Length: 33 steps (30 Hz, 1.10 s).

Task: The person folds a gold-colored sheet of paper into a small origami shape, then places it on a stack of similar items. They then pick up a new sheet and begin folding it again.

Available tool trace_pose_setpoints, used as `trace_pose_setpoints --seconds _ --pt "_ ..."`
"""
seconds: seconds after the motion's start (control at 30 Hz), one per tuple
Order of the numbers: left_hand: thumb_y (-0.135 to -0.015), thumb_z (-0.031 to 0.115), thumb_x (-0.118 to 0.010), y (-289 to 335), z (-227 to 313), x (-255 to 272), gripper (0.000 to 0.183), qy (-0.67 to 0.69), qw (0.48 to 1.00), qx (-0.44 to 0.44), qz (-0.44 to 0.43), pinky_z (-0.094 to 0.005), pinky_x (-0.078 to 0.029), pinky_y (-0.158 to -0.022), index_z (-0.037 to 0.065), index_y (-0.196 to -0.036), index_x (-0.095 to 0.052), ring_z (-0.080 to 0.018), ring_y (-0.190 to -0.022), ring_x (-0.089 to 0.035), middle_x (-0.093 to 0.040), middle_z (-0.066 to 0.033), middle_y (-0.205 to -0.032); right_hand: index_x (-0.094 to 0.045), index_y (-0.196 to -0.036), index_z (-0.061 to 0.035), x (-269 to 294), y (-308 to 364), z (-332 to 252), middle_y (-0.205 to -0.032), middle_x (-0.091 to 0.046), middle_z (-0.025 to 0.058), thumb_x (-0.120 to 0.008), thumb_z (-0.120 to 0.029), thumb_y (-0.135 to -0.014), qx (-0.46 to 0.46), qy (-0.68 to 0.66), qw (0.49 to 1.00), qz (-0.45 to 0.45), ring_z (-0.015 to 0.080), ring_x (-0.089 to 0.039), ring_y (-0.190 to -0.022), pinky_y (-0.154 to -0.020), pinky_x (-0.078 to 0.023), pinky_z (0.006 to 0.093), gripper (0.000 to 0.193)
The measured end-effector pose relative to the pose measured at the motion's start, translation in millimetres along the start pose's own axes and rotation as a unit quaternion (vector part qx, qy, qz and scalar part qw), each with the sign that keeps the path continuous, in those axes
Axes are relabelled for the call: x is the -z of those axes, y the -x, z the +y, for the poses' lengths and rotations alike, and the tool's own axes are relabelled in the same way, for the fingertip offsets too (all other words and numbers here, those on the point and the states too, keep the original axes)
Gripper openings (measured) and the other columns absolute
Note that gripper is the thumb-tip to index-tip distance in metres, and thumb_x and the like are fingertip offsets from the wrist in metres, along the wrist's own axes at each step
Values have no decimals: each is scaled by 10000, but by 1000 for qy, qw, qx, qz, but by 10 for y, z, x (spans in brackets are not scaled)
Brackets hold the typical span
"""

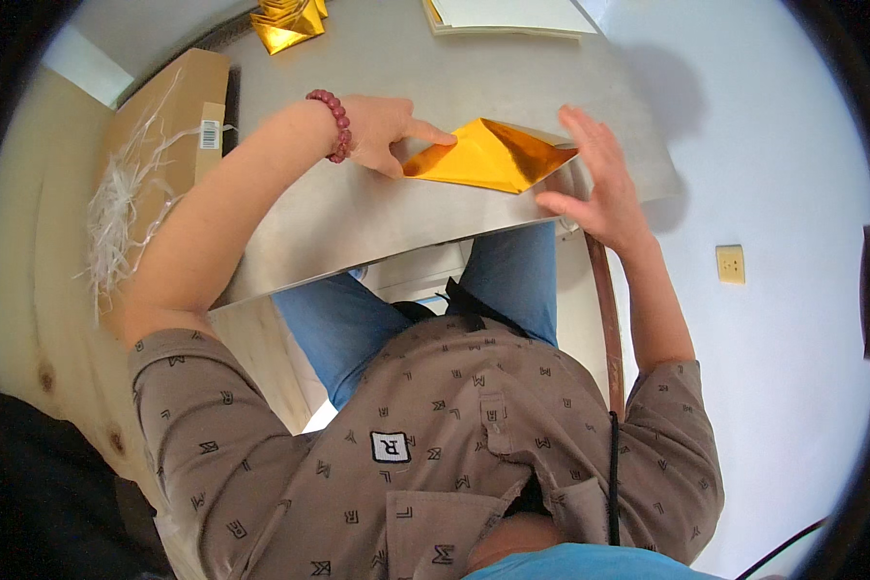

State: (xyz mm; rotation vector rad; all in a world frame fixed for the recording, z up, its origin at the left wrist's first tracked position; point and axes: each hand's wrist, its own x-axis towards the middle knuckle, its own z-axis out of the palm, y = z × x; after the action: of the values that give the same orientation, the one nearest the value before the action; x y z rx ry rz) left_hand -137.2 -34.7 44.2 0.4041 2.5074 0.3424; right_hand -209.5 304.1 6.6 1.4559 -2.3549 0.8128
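Note:
A folded sheet of shiny gold paper, boat-like with pointed ends, lies on the grey table. My left hand, with a dark red bead bracelet at its wrist, holds the paper's left part. Its index finger is stretched onto the upper edge, and its thumb is at the left tip. Beside the paper's right tip is my right hand, open, its thumb and fingers spread apart. Whether a fingertip touches that tip I cannot tell.
Several folded gold paper pieces sit nested at the table's far left. A stack of pale sheets lies at the far edge. A cardboard box with stringy white plastic stands left. The table ends close before my lap.

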Motion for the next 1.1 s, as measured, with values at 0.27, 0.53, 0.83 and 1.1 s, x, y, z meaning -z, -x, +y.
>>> trace_pose_setpoints --seconds 0.27,0.53,0.83,1.1 --pt "-740 633 -822 339 201 -463 896 -129 965 -48 222 -405 -486 -972 203 -1490 -589 -319 -1121 -589 -578 -147 -1178 -594 -1402 -73 -203 232 -158 -1432 -589 127 -875 -253 -756 51 11 993 -108 315 -499 -1370 -1193 -369 502 727" --pt "-832 289 -812 545 692 -1129 420 -70 914 -55 396 -396 -478 -994 93 -1187 -706 -276 -1103 -603 -638 -73 -1137 -712 -1178 -92 -263 209 -240 -1115 -706 102 -753 -101 -881 89 -70 991 -67 300 -644 -1094 -1037 -488 450 301" --pt "-997 234 -706 535 486 -660 394 437 843 43 310 -285 -546 -789 2 -1312 -658 -99 -845 -648 -728 -68 -929 -677 -1242 -41 -228 -568 -138 -1000 -709 162 -582 -115 -1000 -58 -217 971 -80 280 -717 -857 -765 -561 363 270" --pt "-890 244 -750 128 722 -1105 552 20 837 93 539 -506 -421 -1114 -24 -1350 -604 -415 -1308 -522 -566 -237 -1390 -700 -1215 -71 -781 -391 -45 -1201 -651 127 -599 -144 -972 4 -17 999 -40 313 -599 -1152 -1034 -494 433 274"
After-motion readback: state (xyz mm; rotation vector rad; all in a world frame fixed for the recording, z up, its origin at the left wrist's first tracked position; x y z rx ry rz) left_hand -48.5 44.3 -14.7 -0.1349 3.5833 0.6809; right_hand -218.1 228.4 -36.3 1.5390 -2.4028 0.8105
